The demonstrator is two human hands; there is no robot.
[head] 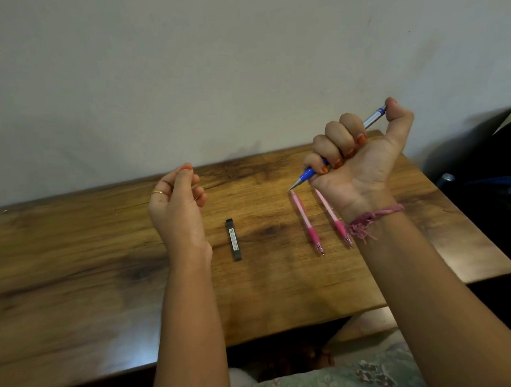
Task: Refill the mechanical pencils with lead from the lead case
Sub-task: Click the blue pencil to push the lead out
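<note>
Nearest the camera, two bare forearms reach up over the wooden table [73, 264]. At about 2 o'clock the right hand [356, 157] is raised above the table, its fingers curled in a fist around the blue mechanical pencil [374, 119], thumb pressing on the cap end, metal tip pointing down toward 8 o'clock. The left hand [175, 201] hovers at 11 o'clock, fingers loosely curled with fingertips near the thumb; whether it pinches a lead I cannot tell, too fine to see. The lead case [233, 239] lies flat near the table's centre, well apart from both hands. Two pink mechanical pencils [306, 220] lie side by side at 1 o'clock, just below the right hand. The pencil looks light, stiff and smooth, best held by its barrel; the leads are likely brittle and call for a gentle pinch. The case looks small, light and best taken by its long sides.
</note>
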